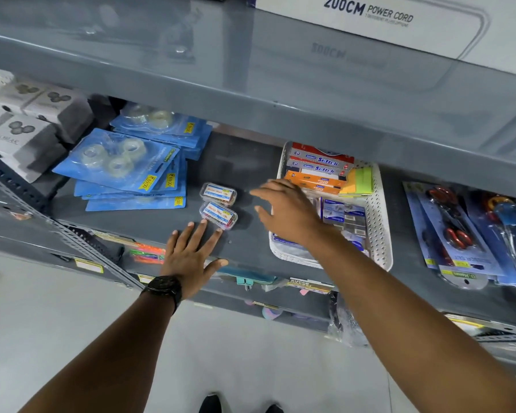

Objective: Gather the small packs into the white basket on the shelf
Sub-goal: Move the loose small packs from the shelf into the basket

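Two small clear packs lie on the grey shelf [245,162], one [218,193] behind the other [218,214]. My left hand [191,251] rests flat at the shelf's front edge, fingers spread, fingertips just touching the nearer pack. My right hand [286,211] hovers open between the packs and the white basket [380,222], holding nothing. The basket stands to the right and holds pen boxes, sticky notes and small blue packs, partly hidden by my right wrist.
Blue tape blister packs [122,165] are stacked left of the small packs, with white boxes [21,126] further left. Scissor sets [456,231] lie right of the basket. An upper shelf [280,84] overhangs closely. A lower shelf with stationery shows below.
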`<state>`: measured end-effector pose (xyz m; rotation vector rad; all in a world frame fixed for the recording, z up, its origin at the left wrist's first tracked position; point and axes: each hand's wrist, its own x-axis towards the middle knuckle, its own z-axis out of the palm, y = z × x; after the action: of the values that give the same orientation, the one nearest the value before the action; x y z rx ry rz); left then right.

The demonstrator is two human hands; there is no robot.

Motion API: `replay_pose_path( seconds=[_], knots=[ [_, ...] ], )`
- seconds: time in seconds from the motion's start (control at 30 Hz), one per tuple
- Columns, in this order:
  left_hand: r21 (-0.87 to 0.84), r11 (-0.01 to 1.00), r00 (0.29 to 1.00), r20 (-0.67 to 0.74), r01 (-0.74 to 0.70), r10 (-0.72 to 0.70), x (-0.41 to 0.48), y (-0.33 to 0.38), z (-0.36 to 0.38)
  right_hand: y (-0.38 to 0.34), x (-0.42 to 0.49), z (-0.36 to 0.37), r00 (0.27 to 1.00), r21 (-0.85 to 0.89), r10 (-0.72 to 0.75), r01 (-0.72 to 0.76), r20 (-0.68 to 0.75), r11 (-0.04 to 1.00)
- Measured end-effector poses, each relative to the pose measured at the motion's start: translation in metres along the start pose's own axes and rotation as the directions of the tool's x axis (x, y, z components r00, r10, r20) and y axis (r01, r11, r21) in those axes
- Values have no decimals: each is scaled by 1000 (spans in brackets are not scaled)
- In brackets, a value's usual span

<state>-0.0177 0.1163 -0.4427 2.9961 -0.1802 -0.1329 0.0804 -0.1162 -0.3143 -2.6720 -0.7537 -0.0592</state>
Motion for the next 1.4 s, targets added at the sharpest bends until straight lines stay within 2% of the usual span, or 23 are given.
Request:
replay_pose_path(
  seconds=[0.1,0.2,0.27,0.43,0.6,0.73,0.93,1.03,1.23,1.3,1.4],
  knots=[
    [-10,1000,1000,1,2,-2,1,0,2,-36,29,22,991,-48,-50,56,120,997],
    [-24,1000,1000,4,7,-7,1,0,3,-56,45,44,960,-178,54,-5,274,984],
    [-8,1000,1000,16,8,-8,2,-1,4,-60,51,56,943,-241,119,-43,311,970],
    [-3,1000,1000,12,4,-4,2,-1,4,-54,56,55,965,-220,126,-75,229,973],
    [-10,1000,1000,-3,-1,1,1,-2,4,-31,40,7,993,-36,111,-109,47,993],
    [-16,1000,1000,-4,-8,8,1,-1,3,5,16,-29,980,-7,192,-193,-54,981],
    [-19,1000,1000,-16,-4,4,0,1,1,60,-18,-29,928,-150,361,-346,90,926],
    [-34,999,1000,-23,-10,9,-1,0,1,70,-28,-14,905,-224,392,-352,168,909],
    [-18,1000,1000,-7,-2,1,0,-1,3,72,-29,-2,907,-325,383,-315,173,892],
    [-23,1000,1000,-7,-3,3,0,-1,2,66,-25,-5,909,-282,380,-324,171,903],
    [-36,999,1000,-8,-7,7,0,-1,1,49,-14,-12,938,-115,332,-320,99,940]
  ],
)
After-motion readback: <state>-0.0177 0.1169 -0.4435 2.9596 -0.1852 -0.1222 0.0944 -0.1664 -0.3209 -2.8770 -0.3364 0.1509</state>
